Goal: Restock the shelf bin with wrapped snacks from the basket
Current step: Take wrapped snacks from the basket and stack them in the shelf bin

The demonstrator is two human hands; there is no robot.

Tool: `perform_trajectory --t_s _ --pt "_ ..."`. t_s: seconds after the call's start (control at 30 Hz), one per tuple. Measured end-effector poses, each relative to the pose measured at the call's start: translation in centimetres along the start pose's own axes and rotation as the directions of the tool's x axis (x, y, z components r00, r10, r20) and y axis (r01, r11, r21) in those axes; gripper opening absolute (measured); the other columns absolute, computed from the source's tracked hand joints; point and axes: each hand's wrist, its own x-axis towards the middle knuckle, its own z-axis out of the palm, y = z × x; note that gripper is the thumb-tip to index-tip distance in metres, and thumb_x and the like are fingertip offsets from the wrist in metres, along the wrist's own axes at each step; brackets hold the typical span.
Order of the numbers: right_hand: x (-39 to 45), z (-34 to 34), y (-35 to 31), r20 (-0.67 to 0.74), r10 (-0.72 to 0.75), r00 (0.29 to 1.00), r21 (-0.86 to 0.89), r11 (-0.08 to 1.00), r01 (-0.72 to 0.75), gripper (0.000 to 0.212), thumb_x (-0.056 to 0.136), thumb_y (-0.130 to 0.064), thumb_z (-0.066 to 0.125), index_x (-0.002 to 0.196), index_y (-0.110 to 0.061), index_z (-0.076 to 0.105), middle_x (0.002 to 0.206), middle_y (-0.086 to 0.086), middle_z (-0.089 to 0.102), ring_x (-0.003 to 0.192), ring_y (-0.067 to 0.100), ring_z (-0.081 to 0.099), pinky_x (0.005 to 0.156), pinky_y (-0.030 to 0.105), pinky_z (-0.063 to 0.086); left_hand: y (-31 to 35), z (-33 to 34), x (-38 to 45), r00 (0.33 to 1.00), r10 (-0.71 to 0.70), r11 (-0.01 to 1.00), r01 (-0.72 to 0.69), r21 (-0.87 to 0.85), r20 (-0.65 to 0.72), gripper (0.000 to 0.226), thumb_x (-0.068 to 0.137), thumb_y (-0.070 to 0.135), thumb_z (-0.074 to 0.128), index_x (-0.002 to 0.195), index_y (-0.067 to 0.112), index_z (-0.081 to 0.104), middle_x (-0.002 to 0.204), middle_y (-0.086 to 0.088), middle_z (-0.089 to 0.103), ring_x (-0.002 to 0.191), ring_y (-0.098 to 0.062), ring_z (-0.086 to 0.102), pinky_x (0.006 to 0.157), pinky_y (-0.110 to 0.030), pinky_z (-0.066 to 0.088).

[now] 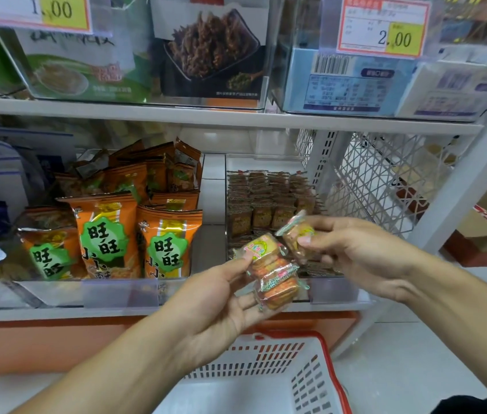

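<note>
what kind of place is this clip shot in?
Most likely a small shop's snack aisle: price tags clipped to the shelf edge, clear shelf bins stocked with wrapped snacks, orange snack bags in the next bin, and a red-rimmed shopping basket below the hands.

Left hand (pixel 221 297) cradles snack packets (pixel 275 273); right hand (pixel 352 249) pinches single packet (pixel 296 231) before bin (pixel 269 162).

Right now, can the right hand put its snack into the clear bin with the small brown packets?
Probably yes. The right hand pinches one wrapped snack just above the clear bin's low front wall, and the bin is open on top. Nothing stands between them; the left hand, holding its own snacks, sits lower and aside.
</note>
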Motion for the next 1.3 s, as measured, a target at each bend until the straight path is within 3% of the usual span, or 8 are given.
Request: perform_trajectory --t_s 0.17,0.4,0.57,0.8,0.9,1.0,1.13,1.3 --pt "0.3 0.3 0.4 -0.228 -0.103 0.968 -0.045 0.994 0.095 0.035 0.083 0.005 0.072 0.112 -0.013 0.063 0.102 0.007 0.079 0.088 0.013 0.072 0.068 0.021 0.040 -0.3 -0.2 0.3 0.987 0.163 0.977 -0.162 0.140 0.009 0.027 0.101 0.021 0.057 0.101 0.008 0.080 0.111 -0.018 0.077 0.107 -0.037 0.073 0.070 -0.043 0.063" --pt "0.6 2.7 1.4 -0.145 -0.131 0.981 0.047 0.989 0.139 0.025 0.097 -0.007 0.063 0.120 -0.016 0.069 0.111 0.005 0.075 0.090 0.013 0.071 0.073 0.020 0.057 -1.1 -0.2 0.5 0.959 0.282 0.910 -0.264 0.319 -0.013 0.022 0.101 0.022 0.059 0.111 0.010 0.074 0.104 -0.013 0.079 0.093 -0.020 0.078 0.078 -0.043 0.065" --pt "0.1 3.7 2.2 -0.120 -0.219 0.968 -0.147 0.968 0.201 0.069 0.067 -0.013 0.090 0.130 -0.023 0.063 0.114 0.001 0.074 0.097 0.014 0.074 0.080 0.027 0.059 -1.4 -0.4 0.7 0.957 0.285 0.903 -0.247 0.352 -0.057 0.022 0.095 0.022 0.066 0.110 0.009 0.075 0.103 -0.014 0.079 0.094 -0.025 0.078 0.084 -0.044 0.063" --pt "1.4 2.3 1.0 -0.128 -0.135 0.982 0.227 0.960 0.162 0.055 0.077 0.015 0.073 0.122 -0.016 0.066 0.120 0.013 0.072 0.107 0.030 0.072 0.088 0.037 0.061 -1.3 0.2 1.0 0.972 0.227 0.941 -0.204 0.270 -0.056 0.032 0.070 0.023 0.080 0.097 0.005 0.082 0.103 -0.017 0.079 0.091 -0.029 0.078 0.065 -0.030 0.063" --pt "2.0 -1.0 -0.2 -0.254 -0.315 0.914 -0.278 0.929 0.243 0.055 0.078 -0.001 0.082 0.125 -0.024 0.063 0.120 -0.002 0.071 0.106 0.014 0.070 0.092 0.031 0.057 -1.2 0.1 1.2 0.973 0.219 0.943 -0.193 0.272 -0.070 0.048 0.062 0.013 0.083 0.108 0.002 0.075 0.102 -0.018 0.079 0.091 -0.033 0.078 0.063 -0.031 0.064" --pt "3.4 -3.5 -0.3 -0.302 -0.435 0.848 -0.781 0.623 0.041 0.058 0.084 -0.002 0.077 0.131 -0.030 0.057 0.114 -0.010 0.068 0.085 -0.010 0.061 0.062 0.010 0.053 -1.3 0.1 1.3 0.977 0.205 0.941 -0.180 0.286 -0.061 0.051 0.059 0.011 0.084 0.108 0.004 0.075 0.099 -0.018 0.079 0.089 -0.031 0.078 0.058 -0.029 0.062" --pt "7.1 -4.4 0.6 -0.329 -0.371 0.869 -0.860 0.497 -0.113 0.064 0.085 0.005 0.068 0.138 -0.028 0.052 0.134 0.004 0.053 0.111 0.021 0.060 0.071 0.020 0.049 -1.5 0.0 1.5 0.982 0.182 0.939 -0.157 0.306 -0.057 0.058 0.053 0.012 0.086 0.110 0.005 0.074 0.099 -0.020 0.079 0.084 -0.030 0.079 0.049 -0.024 0.057" --pt "10.1 -4.8 1.3 -0.365 -0.306 0.879 -0.790 0.601 -0.119 0.078 0.089 0.011 0.058 0.152 -0.030 0.037 0.147 0.004 0.048 0.115 0.023 0.058 0.061 0.020 0.052 -1.7 -0.5 1.9 0.987 0.156 0.940 -0.137 0.313 -0.035 0.049 0.062 0.006 0.085 0.110 0.003 0.073 0.099 -0.020 0.079 0.087 -0.031 0.079 0.047 -0.025 0.056"
